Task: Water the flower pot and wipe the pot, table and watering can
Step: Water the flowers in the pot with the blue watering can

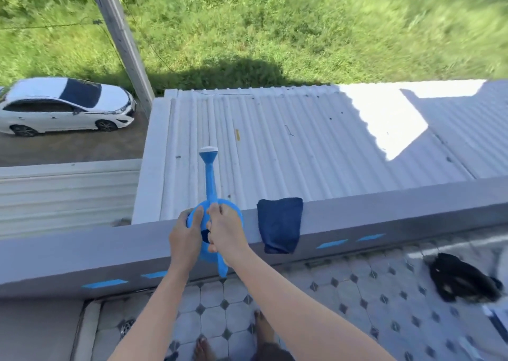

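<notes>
A blue watering can [210, 184] rests on top of a grey parapet wall [82, 250], its long spout with a white rose pointing away over a roof. My left hand [184, 237] grips the left side of the can's body. My right hand [224, 230] is closed on the can's top and handle. A dark blue cloth [279, 224] hangs folded over the wall just right of the can. No flower pot or table shows in this view.
Beyond the wall lies a white corrugated roof [275, 146], then grass. A white car [63, 107] is parked far below at left beside a pole [121, 39]. A black bundle [461, 278] lies on the tiled balcony floor [302, 305] at right. My bare feet show below.
</notes>
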Demonstrator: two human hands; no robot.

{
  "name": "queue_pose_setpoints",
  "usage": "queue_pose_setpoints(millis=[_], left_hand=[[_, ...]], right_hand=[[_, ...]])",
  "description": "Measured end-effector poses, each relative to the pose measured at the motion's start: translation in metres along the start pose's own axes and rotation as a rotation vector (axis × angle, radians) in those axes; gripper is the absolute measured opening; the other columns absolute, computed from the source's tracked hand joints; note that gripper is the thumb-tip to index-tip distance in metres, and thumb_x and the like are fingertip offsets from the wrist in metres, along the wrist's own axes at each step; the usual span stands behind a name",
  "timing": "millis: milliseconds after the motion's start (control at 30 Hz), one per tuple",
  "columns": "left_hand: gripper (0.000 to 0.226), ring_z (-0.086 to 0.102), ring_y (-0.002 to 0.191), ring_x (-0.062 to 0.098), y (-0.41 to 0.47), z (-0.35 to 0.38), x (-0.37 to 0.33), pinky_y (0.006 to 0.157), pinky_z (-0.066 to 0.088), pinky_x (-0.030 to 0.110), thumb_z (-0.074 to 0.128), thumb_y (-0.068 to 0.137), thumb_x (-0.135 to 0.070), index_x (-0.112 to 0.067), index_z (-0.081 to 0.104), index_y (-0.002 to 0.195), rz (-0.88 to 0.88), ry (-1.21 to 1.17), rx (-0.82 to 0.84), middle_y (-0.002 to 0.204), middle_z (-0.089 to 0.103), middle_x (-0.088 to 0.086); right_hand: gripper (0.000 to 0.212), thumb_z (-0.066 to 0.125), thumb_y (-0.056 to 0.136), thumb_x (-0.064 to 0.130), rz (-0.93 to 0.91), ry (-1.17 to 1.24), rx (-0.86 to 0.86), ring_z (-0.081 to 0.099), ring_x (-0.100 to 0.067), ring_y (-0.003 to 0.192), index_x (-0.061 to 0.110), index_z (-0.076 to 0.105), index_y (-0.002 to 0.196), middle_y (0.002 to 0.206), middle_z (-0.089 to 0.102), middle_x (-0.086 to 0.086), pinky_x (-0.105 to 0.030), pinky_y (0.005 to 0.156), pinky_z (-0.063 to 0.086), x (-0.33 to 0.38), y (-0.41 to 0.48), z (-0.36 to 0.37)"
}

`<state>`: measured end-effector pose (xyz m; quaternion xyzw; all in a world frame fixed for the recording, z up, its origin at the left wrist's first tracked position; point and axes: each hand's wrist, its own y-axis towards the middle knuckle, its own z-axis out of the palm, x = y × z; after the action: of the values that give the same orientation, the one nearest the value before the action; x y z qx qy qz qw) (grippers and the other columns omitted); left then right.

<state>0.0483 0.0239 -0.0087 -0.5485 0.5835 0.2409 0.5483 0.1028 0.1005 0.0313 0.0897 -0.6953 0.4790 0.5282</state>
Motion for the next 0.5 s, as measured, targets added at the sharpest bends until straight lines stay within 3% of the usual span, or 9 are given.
queue_pose_setpoints(millis=[167, 333, 500], left_hand=[[0.033, 0.066, 0.089, 0.029, 0.0050, 0.0009, -0.0031, 0.080, 0.050, 0.045, 0.054, 0.103, -0.045, -0.017, 0.070, 0.113, -0.002, -0.033, 0.033, 0.098, 0.072, 0.010], [0.033, 0.065, 0.089, 0.030, 0.0030, -0.0011, -0.0014, 0.080, 0.048, 0.046, 0.052, 0.104, -0.045, -0.018, 0.070, 0.111, 0.013, -0.025, 0.031, 0.097, 0.072, 0.010], [0.034, 0.065, 0.093, 0.031, 0.0015, 0.0022, -0.0032, 0.082, 0.049, 0.046, 0.051, 0.104, -0.045, -0.018, 0.070, 0.112, 0.014, -0.024, 0.009, 0.098, 0.072, 0.009]], right_hand=[[0.029, 0.041, 0.111, 0.034, 0.051, 0.041, -0.001, 0.029, -0.013, 0.051, 0.018, 0.042, 0.086, 0.068, 0.032, 0.002, -0.027, 0.045, 0.028, 0.0072, 0.0001, -0.0021], [0.033, 0.041, 0.112, 0.039, -0.020, -0.024, 0.027, 0.038, -0.016, 0.048, 0.010, 0.048, 0.096, 0.069, 0.044, -0.002, -0.030, 0.044, 0.039, 0.0002, 0.0019, -0.0053], [0.040, 0.040, 0.112, 0.043, -0.067, 0.008, -0.069, 0.028, -0.013, 0.048, 0.017, 0.040, 0.082, 0.065, 0.033, 0.002, -0.027, 0.043, 0.027, 0.0026, 0.0014, -0.0023]])
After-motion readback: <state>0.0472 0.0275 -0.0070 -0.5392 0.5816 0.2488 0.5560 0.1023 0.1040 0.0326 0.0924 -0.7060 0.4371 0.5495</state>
